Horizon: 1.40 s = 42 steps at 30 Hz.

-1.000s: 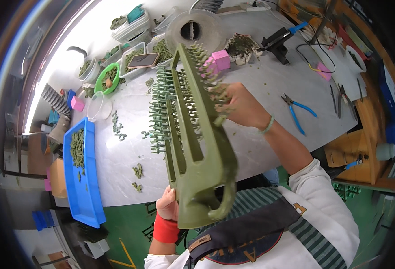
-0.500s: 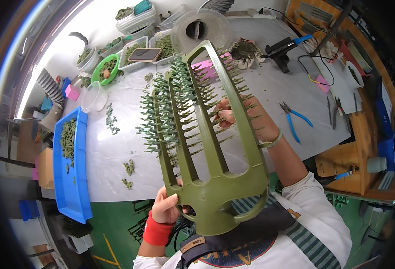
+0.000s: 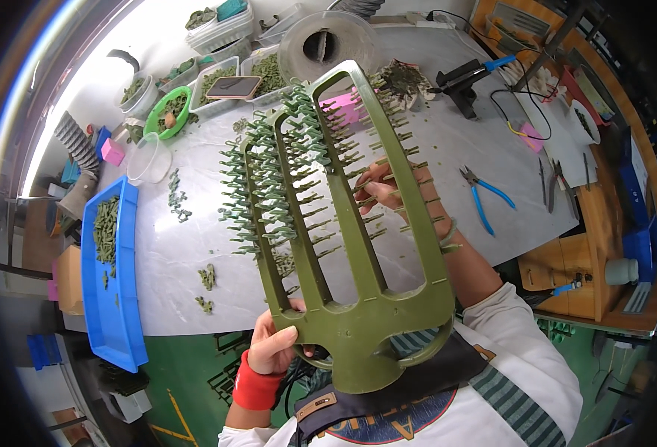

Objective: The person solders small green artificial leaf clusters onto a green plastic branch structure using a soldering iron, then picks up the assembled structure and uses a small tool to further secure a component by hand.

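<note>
An olive-green wax tree [image 3: 358, 316], a frame of long parallel bars, stands tilted in front of me. Small green wax pieces [image 3: 276, 205] sit in dense rows on its left bars; thinner pegs stick out from the bars farther right. At the lower left corner of the frame, my left hand [image 3: 272, 346] is closed on the base, its thumb on the front face. My right hand [image 3: 384, 186] reaches in behind the right bar, thumb and fingers pinched together beside the pegs. Whatever is between those fingertips is too small to make out.
A blue tray [image 3: 116, 328] of green pieces lies left. Farther back are a green bowl [image 3: 188, 119], tubs of pieces and a phone [image 3: 233, 88]. On the right lie blue-handled cutters [image 3: 485, 201], pliers [image 3: 563, 186] and a blue-tipped tool on a black stand [image 3: 462, 86].
The wax tree's bars have shifted slightly left and up in view, while its base moved a little right. My right hand stays pinched behind the bars; my left still grips the base.
</note>
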{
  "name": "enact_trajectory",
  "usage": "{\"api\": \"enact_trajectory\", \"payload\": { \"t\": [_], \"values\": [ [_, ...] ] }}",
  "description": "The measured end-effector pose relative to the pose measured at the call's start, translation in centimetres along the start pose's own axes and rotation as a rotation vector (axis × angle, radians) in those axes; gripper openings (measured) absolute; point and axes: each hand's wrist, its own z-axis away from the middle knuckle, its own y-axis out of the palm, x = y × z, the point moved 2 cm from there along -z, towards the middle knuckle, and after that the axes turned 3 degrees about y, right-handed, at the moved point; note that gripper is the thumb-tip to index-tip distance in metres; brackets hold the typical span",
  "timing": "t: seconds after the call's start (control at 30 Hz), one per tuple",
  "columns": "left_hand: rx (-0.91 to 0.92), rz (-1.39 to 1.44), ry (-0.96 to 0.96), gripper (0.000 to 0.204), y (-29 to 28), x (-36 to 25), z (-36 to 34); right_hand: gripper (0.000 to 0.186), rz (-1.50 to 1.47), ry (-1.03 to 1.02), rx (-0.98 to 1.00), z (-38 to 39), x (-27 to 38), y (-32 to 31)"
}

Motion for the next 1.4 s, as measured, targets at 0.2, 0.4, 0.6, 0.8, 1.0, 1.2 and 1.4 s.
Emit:
{"api": "enact_trajectory", "payload": {
  "t": [0.2,0.4,0.6,0.8,1.0,1.2,1.4],
  "values": [
    [0.012,0.006,0.003,0.042,0.0,0.1,0.0,0.009,-0.027,-0.035,-0.043,0.4,-0.5,0.3],
    [0.018,0.059,0.004,0.043,0.0,0.1,0.0,0.016,-0.101,-0.037,-0.065,0.7,-1.4,0.1],
    [0.007,0.113,0.009,0.042,-0.7,0.4,0.2,0.022,-0.188,0.018,-0.045,0.8,-2.6,-1.3],
    [0.026,0.167,-0.006,0.042,-1.0,0.4,0.1,0.015,0.021,-0.083,-0.137,0.4,-4.9,-3.4],
    [0.014,0.119,0.023,0.042,-1.1,0.4,0.2,0.027,-0.074,0.12,0.02,0.6,-1.4,-0.5],
    [-0.011,0.043,0.019,0.042,-0.8,0.3,0.2,0.018,0.078,0.034,0.035,0.6,-0.7,-0.5],
    [-0.019,0.062,0.01,0.043,-0.8,0.4,0.2,0.02,0.138,0.033,-0.025,0.8,-1.4,-0.7]
  ]
}}
